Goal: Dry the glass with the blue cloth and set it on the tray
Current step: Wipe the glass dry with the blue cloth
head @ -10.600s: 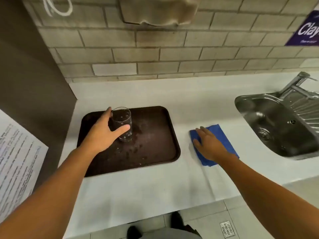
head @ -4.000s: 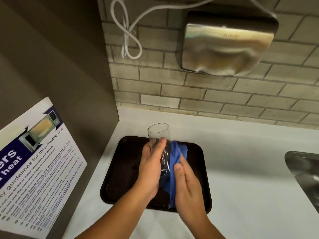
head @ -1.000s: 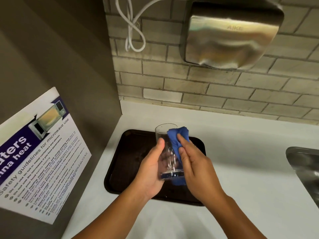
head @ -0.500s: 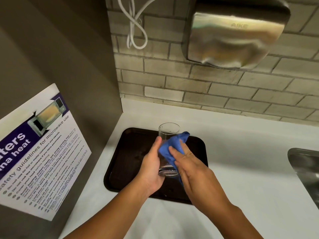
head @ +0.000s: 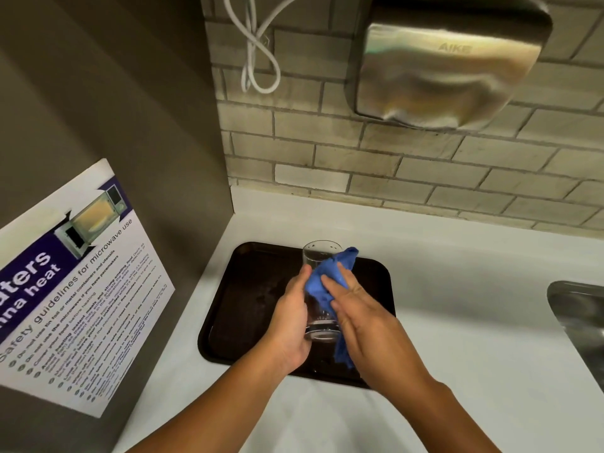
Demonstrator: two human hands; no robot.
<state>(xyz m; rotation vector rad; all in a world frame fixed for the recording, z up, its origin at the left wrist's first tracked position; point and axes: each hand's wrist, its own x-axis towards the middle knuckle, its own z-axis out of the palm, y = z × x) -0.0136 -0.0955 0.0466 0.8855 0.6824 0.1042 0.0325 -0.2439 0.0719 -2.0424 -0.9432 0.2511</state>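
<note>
My left hand [head: 289, 325] is wrapped around the lower wall of the glass [head: 318, 291], holding it upright above the tray [head: 242, 305]. My right hand [head: 366, 325] presses the blue cloth [head: 322, 284] flat against the glass's right side, fingers spread over the bunched fabric. Thin, rigid and probably still wet, the glass could slip, so I judge a low grip near the thick base safest. Farther off, the tray's far rim meets the white counter [head: 474, 289].

Above the dark tray [head: 248, 308], the left hand [head: 291, 325] grips the upright glass [head: 318, 256] while the right hand [head: 369, 325] presses the blue cloth [head: 322, 286] against its side.
</note>
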